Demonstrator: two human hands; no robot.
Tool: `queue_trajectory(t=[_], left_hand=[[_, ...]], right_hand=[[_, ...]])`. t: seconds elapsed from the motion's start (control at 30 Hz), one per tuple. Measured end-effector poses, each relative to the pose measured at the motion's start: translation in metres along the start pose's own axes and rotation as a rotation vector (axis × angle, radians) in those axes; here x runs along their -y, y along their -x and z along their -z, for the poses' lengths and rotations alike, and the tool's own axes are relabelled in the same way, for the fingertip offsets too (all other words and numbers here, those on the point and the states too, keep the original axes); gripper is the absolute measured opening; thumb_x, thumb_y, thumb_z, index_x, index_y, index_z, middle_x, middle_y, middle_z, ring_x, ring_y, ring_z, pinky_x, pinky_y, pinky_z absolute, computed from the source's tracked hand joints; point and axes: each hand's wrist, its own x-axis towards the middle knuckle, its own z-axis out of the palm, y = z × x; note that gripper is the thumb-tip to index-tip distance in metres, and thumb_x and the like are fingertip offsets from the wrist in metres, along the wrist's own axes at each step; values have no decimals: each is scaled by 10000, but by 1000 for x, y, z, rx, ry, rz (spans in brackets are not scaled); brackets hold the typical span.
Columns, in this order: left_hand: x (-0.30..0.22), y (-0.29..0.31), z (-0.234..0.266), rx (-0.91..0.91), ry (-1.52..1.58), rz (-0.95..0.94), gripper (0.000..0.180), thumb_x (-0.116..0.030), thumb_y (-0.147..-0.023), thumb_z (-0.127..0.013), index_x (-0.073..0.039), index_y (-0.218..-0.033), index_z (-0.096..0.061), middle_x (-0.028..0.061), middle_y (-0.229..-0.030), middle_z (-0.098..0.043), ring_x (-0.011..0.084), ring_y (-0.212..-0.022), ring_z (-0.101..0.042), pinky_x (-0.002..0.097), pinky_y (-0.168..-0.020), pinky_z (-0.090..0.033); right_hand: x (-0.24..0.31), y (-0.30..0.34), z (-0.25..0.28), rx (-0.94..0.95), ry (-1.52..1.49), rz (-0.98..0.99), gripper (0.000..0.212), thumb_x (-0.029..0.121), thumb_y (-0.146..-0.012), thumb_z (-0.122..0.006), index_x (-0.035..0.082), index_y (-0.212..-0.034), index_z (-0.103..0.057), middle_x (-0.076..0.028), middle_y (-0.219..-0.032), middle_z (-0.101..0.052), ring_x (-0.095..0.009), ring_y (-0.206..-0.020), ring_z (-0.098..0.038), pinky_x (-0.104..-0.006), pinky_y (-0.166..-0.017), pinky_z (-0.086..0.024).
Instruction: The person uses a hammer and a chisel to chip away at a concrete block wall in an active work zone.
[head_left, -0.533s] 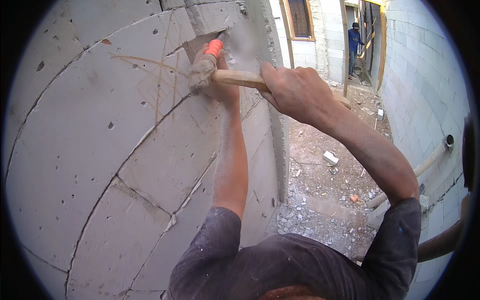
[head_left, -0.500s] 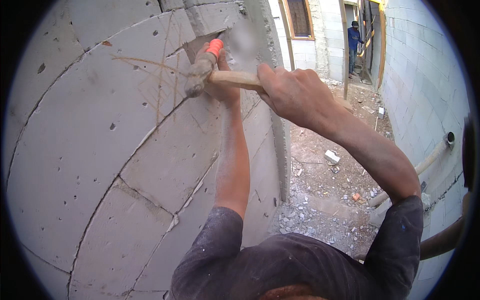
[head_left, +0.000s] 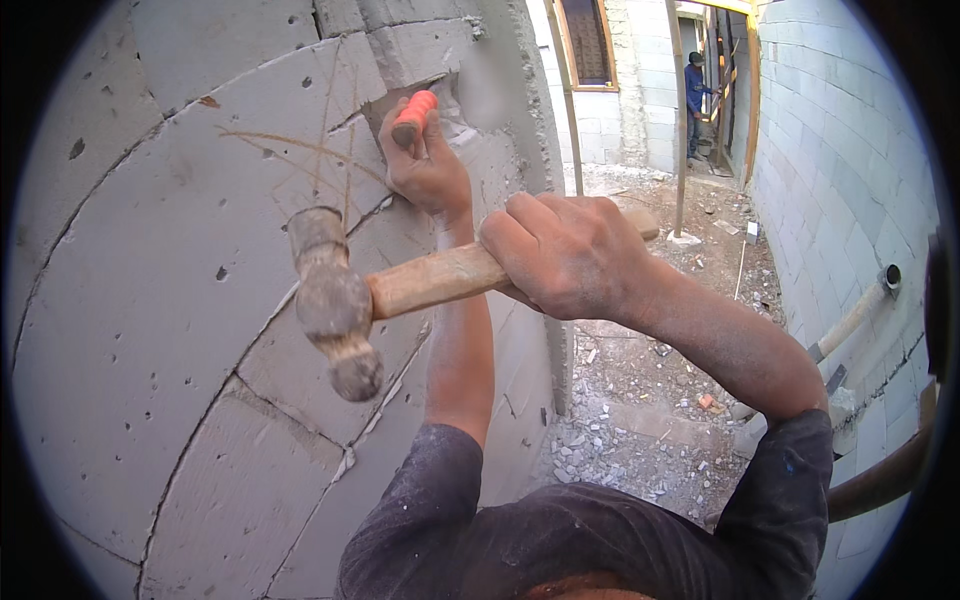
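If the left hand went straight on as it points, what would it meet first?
The left hand, holding the red-handled tool, would probably meet the recess in the wall first; depth is unclear.

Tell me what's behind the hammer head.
Behind the hammer head is the grey block wall; a joint shows on both sides. The stretch directly behind the head is covered.

The person (head_left: 610, 530) has one left hand (head_left: 432, 180), one right hand (head_left: 572, 256), one wooden-handled hammer (head_left: 345, 300) and one orange-handled chisel (head_left: 419, 108). There is also one co-worker (head_left: 695, 100), one wood-framed window (head_left: 586, 42) and one open-ended pipe (head_left: 858, 312).
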Motion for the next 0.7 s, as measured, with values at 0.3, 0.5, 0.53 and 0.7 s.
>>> queue_trajectory(t=[0.3,0.5,0.53,0.7], left_hand=[[-8,-9,-1,-10,-24,37,273,-37,-919,-732,69,-1142,-615,166,-1191,-643,269,-1129,-624,385,-999,-556],[15,-14,17,76,-175,-110,309,-27,-922,-724,57,-1192,-597,164,-1217,-640,268,-1151,-627,396,-1013,-549],[11,-14,10,-49,0,9,288,17,-887,-753,57,-1139,-619,110,-1106,-662,186,-992,-660,340,-948,-559],[3,-6,3,-28,-81,-31,273,3,-882,-763,44,-1121,-639,88,-1099,-668,179,-996,-662,341,-936,-569]], right_hand=[[0,-7,-3,97,12,-94,170,203,-967,-587,51,-918,-528,-75,-632,-609,-235,-511,-672,-363,-404,-520],[-9,-17,-9,284,24,-346,255,281,-971,-655,76,-906,-517,-83,-639,-595,-252,-489,-624,-388,-456,-524],[2,-13,-6,211,-21,-276,256,280,-969,-653,69,-913,-519,-99,-648,-612,-277,-511,-640,-405,-467,-528],[-21,-3,-18,205,37,-402,291,276,-934,-700,56,-923,-509,-138,-650,-643,-312,-551,-664,-438,-488,-535]])
